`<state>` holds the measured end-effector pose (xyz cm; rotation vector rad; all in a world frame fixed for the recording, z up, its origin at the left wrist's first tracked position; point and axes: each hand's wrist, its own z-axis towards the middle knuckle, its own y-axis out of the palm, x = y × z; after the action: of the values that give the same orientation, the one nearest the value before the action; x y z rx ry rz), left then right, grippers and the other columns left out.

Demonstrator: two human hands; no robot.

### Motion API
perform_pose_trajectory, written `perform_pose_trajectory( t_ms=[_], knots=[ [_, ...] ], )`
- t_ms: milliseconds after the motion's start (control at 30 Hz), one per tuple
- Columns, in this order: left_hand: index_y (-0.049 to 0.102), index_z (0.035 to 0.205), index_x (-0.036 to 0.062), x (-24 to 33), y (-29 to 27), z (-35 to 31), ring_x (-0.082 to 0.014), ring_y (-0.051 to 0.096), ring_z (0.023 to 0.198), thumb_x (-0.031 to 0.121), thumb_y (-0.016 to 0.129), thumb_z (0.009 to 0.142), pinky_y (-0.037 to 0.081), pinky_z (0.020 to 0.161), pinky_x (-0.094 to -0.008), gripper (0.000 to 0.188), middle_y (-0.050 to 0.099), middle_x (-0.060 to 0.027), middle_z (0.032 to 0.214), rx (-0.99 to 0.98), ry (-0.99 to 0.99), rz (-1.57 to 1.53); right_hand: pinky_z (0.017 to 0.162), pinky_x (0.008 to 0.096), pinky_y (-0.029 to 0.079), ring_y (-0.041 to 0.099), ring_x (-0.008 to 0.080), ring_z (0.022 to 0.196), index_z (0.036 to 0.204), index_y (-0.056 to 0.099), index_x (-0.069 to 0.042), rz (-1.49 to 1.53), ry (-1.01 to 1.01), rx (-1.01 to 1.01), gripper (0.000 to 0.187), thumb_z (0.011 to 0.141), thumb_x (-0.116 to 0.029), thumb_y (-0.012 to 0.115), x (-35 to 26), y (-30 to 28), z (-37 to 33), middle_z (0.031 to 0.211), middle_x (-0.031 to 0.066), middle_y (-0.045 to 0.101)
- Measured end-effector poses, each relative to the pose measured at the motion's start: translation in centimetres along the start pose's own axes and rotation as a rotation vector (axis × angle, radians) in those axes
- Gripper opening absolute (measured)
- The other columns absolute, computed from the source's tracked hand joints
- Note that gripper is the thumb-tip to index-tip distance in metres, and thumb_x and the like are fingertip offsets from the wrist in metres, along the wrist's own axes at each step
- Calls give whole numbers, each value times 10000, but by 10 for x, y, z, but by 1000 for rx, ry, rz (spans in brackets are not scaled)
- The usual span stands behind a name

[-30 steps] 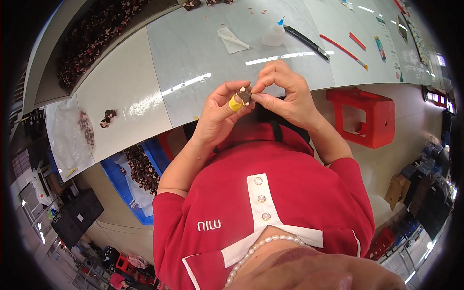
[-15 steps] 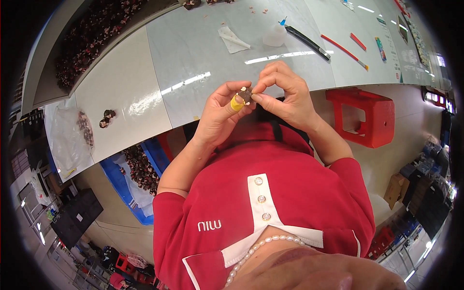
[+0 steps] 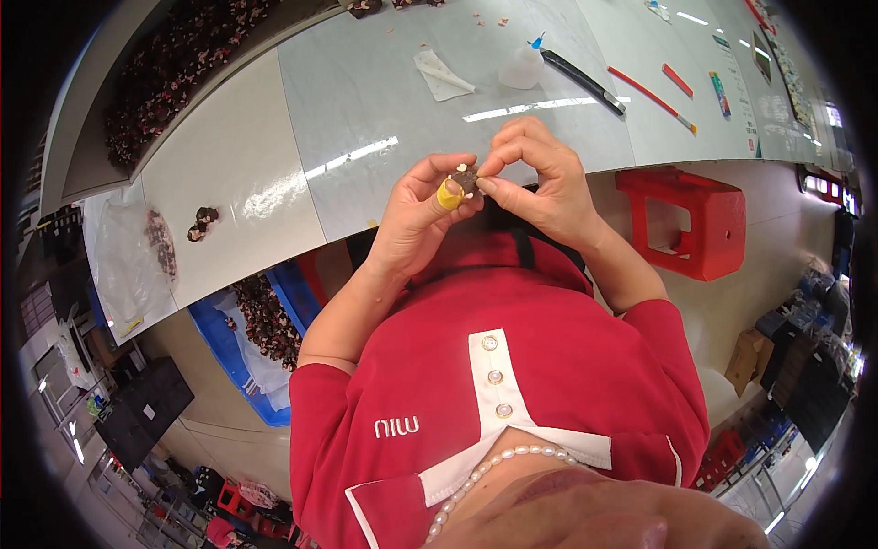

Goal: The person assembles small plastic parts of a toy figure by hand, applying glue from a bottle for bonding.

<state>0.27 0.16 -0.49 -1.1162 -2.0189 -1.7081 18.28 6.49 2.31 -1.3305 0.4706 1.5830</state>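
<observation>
Left hand [image 3: 428, 203]: pinching the brown piece [image 3: 466, 180] by the worktop's [image 3: 357, 101] near edge.
Right hand [image 3: 538, 174]: pinching its side; light, steady pressure suits.

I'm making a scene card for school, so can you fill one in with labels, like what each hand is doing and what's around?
Left hand: holds a small brown piece; yellow wrap on its thumb
Right hand: fingers pinch the piece's right edge
On table: white scrap, blue-tipped bottle, red brush
Below table: blue crate at left, red stool at right
</observation>
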Motion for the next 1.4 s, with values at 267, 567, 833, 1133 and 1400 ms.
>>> perform_pose_trajectory(
  t_ms=[267, 567, 833, 1133, 1400],
  knots=[
    [533, 1165, 42, 2, 5, -4, -151, 586, 903, 229, 691, 835, 477, 828, -289, 410, 597, -47, 1020, -51, 13, -30, 754, 296, 412, 498, 187, 861, 796, 609, -46, -5, -21, 12, 130, 701, -1, 685, -8, -2, 0, 847, 45, 534],
    [507, 1163, 16, 33, 48, -27, -177, 571, 1007, 114, 739, 777, 485, 857, -320, 460, 569, -109, 1114, -156, 57, -22, 685, 309, 431, 513, 216, 801, 777, 631, -73, -21, -232, -19, 227, 601, 49, 707, -55, -20, 7, 837, 44, 559],
    [509, 1157, 7, 39, 57, -26, -173, 551, 1034, 20, 744, 727, 475, 865, -304, 490, 532, -117, 1154, -310, 143, 59, 680, 304, 412, 476, 224, 794, 787, 631, -99, -66, -335, 0, 262, 580, 26, 732, -71, -27, 5, 838, 26, 543],
    [506, 1154, 9, 38, 57, -26, -181, 546, 1042, 54, 755, 725, 473, 859, -310, 499, 528, -126, 1164, -282, 144, 60, 668, 315, 426, 492, 229, 778, 780, 633, -88, -43, -326, 27, 287, 548, 53, 729, -70, -27, 5, 829, 31, 545],
    [483, 1189, 11, 26, 39, -15, -178, 598, 954, 140, 703, 814, 512, 833, -307, 453, 569, -106, 1126, -141, 75, 4, 698, 308, 440, 524, 231, 823, 777, 630, -65, -79, -246, 45, 201, 613, 21, 706, -38, -15, 7, 837, 54, 563]
  ],
)
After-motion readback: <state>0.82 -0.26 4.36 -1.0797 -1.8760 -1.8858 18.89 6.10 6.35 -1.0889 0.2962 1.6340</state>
